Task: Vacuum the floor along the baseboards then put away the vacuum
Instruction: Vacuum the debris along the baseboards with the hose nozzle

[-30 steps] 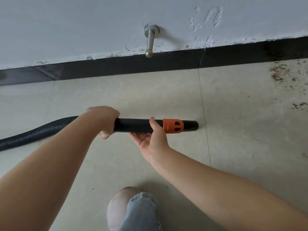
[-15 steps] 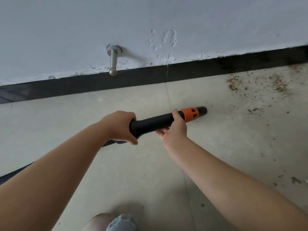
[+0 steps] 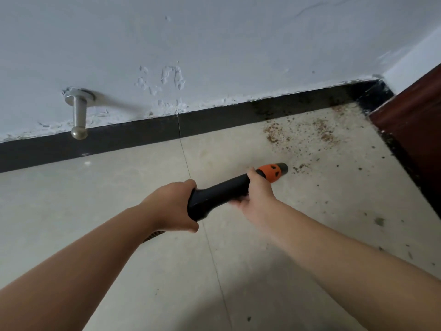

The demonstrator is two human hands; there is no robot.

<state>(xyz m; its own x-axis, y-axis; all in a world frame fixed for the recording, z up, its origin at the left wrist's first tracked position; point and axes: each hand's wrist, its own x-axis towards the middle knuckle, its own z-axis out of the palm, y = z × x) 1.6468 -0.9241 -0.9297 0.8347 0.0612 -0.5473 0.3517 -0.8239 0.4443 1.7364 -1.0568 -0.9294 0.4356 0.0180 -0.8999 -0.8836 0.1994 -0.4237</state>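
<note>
2 hands, left [image 3: 170, 207] and right [image 3: 256, 195], each grip holding 1 vacuum nozzle [image 3: 222, 191].

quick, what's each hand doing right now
Left hand: grips the rear of the black vacuum wand.
Right hand: holds the wand just behind its orange collar.

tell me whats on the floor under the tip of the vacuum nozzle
The nozzle tip hangs over pale floor tile. Brown crumbs lie just past it, with denser debris nearer the baseboard. The tile directly beneath the tip is hidden.
</note>
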